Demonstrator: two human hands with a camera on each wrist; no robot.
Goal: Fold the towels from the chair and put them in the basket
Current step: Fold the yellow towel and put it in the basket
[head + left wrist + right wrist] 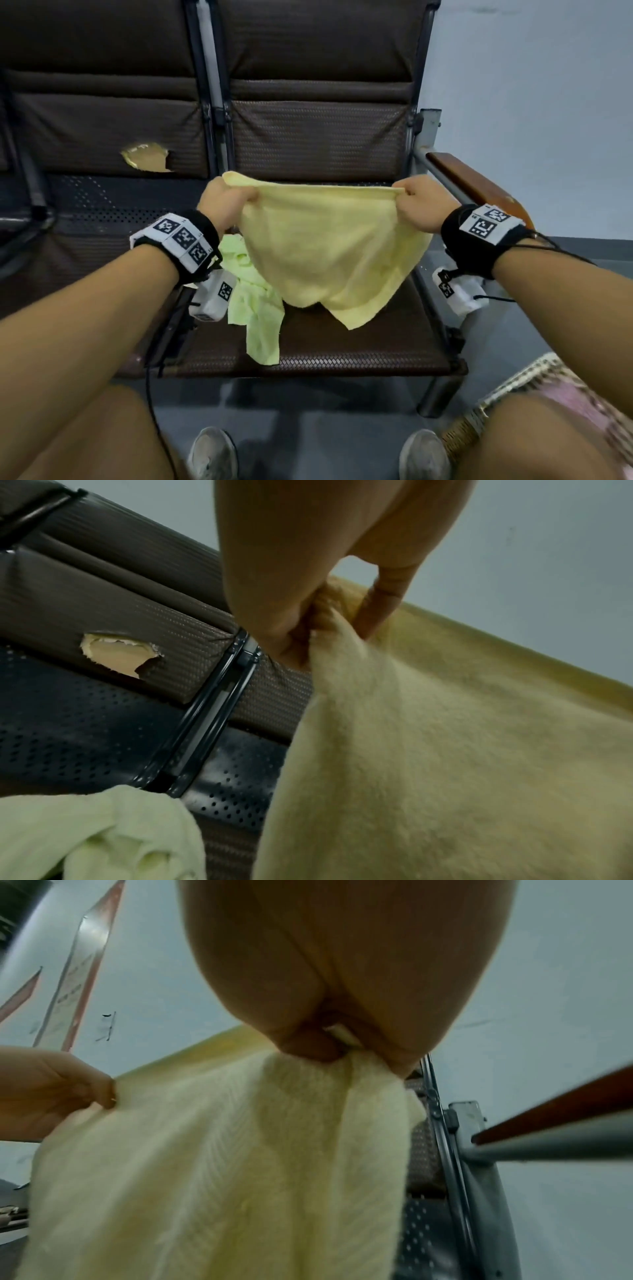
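Two towels are in view. One yellow towel (322,253) hangs spread above the chair seat (359,339), its top edge stretched between both hands. Left hand (224,202) pinches the left corner with curled fingers (377,604); right hand (419,205) pinches the right corner. One pale green towel (251,298) lies crumpled on the seat, just beside the left wrist. Basket (534,380), woven, stands on the floor (329,428) at lower right, holding pink fabric (582,407).

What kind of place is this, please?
Probably a waiting area or public hall. The seats stand joined in a row on a metal frame, one backrest has a torn hole, and the wall and floor are plain grey.
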